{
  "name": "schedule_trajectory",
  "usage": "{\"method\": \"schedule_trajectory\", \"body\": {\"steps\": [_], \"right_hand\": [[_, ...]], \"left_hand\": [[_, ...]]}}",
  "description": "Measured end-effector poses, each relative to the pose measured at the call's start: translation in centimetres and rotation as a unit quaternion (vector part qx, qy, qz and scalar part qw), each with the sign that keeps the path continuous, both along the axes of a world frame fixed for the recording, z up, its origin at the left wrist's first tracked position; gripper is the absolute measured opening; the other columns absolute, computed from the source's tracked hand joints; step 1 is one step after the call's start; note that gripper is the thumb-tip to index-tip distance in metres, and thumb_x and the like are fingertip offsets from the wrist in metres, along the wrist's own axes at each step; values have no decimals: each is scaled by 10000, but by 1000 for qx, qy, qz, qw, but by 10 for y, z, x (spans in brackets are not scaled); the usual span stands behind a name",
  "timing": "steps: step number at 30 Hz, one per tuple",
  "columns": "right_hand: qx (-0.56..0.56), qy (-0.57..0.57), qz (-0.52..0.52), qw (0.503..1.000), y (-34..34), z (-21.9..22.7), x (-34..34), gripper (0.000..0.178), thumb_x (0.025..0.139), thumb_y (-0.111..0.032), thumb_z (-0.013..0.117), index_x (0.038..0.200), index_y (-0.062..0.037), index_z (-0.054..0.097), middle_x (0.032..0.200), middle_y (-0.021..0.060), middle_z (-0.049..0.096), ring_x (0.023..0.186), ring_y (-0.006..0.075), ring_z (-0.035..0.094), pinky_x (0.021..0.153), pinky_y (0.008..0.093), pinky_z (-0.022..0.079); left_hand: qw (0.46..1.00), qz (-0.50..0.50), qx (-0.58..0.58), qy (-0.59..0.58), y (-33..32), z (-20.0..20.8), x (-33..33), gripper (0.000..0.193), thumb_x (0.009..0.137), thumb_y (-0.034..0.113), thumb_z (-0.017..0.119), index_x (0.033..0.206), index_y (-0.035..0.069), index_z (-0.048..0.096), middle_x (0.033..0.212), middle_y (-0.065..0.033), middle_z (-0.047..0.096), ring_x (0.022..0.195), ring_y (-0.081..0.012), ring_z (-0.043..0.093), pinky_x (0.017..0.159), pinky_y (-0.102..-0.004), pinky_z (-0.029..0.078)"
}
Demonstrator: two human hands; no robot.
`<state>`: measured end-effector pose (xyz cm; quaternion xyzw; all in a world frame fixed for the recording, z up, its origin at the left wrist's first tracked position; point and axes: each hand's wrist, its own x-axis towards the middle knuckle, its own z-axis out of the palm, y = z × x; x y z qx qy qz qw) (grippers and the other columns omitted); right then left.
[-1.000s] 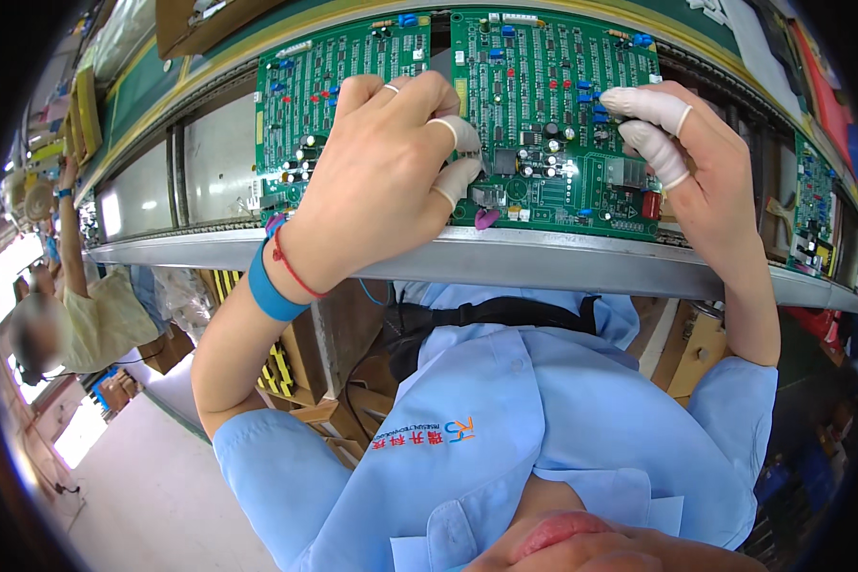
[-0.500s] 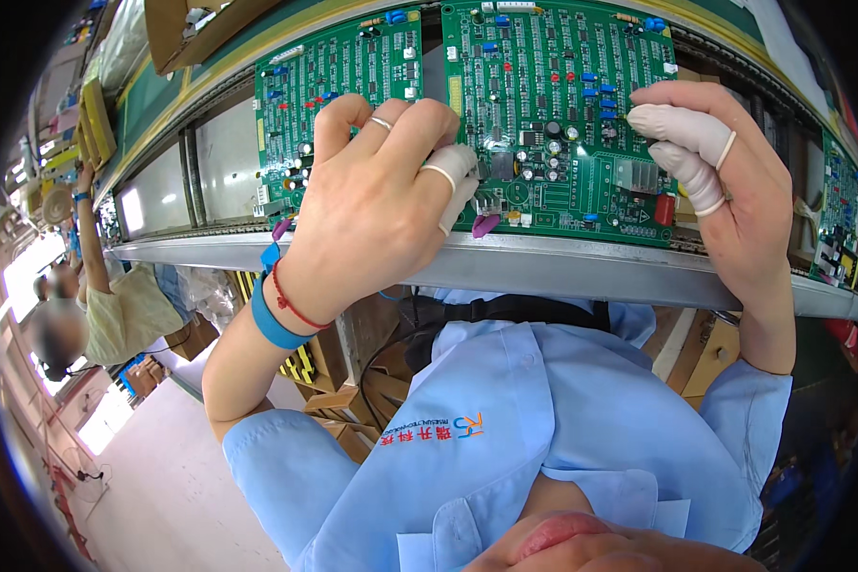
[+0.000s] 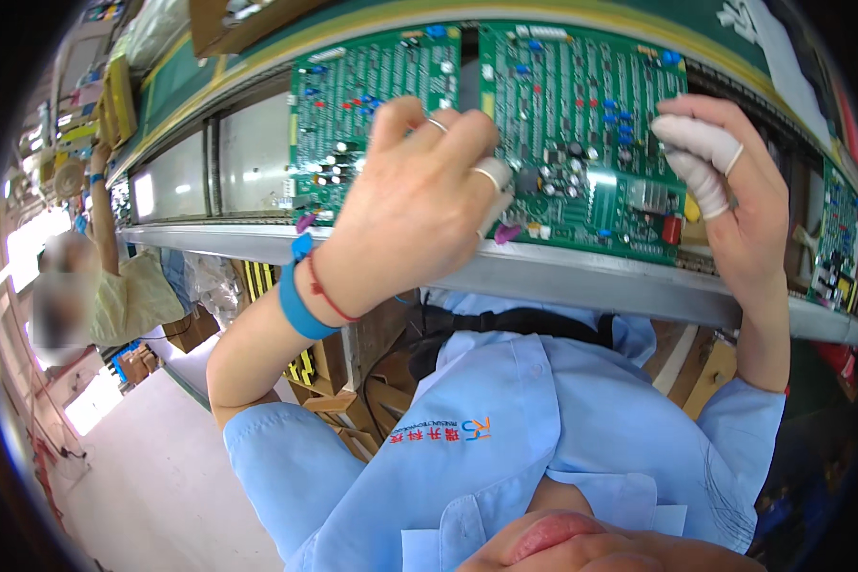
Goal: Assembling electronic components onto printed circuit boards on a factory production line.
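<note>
Two green circuit boards stand side by side on the rail in front of me, the right board (image 3: 543, 105) and the left board (image 3: 381, 71), both packed with small parts. My left hand (image 3: 419, 195) is over the gap between them, near the right board's lower left corner. Its fingers are curled and closed, the fingertips hidden; what they hold cannot be made out. A purple part (image 3: 508, 233) sticks out below them. At the right board's right edge is my right hand (image 3: 734, 172), two fingers in white finger cots, bent but apart, with nothing visible between them.
A metal rail (image 3: 562, 276) runs along my side of the boards. Another board (image 3: 834, 238) sits at far right. A cardboard box (image 3: 248, 24) stands beyond the line, and white gloves or cloth (image 3: 772, 48) lie at upper right. At left, a person (image 3: 129, 296) works farther along.
The whole view has shifted, so boards and hands appear farther right and slightly lower. A small yellow thing now shows beside the right board, under my right hand. Both hands keep much the same pose.
</note>
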<state>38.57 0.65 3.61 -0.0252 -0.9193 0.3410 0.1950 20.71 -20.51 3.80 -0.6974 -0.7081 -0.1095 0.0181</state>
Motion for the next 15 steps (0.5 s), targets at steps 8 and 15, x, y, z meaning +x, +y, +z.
{"method": "schedule_trajectory", "body": {"steps": [8, 15], "right_hand": [[-49, 0, -35, 998, -10, 2, 3, 255, 814, 84, 608, 1053, 2, 640, 1052, 128, 615, 921, 227, 623, 808, 295, 498], [-122, -40, -40, 991, -8, 3, -1, 283, 793, 20, 678, 1071, -24, 648, 989, 92, 603, 807, 164, 596, 681, 254, 482]], "left_hand": [[996, -45, -72, 5, 2, 7, -11, 142, 734, 151, 715, 852, 82, 674, 933, -51, 578, 818, -213, 571, 887, -441, 354], [941, 321, 111, 3, 49, 45, -156, 271, 818, 310, 674, 752, 52, 726, 760, -175, 684, 779, -328, 671, 723, -415, 503]]}}
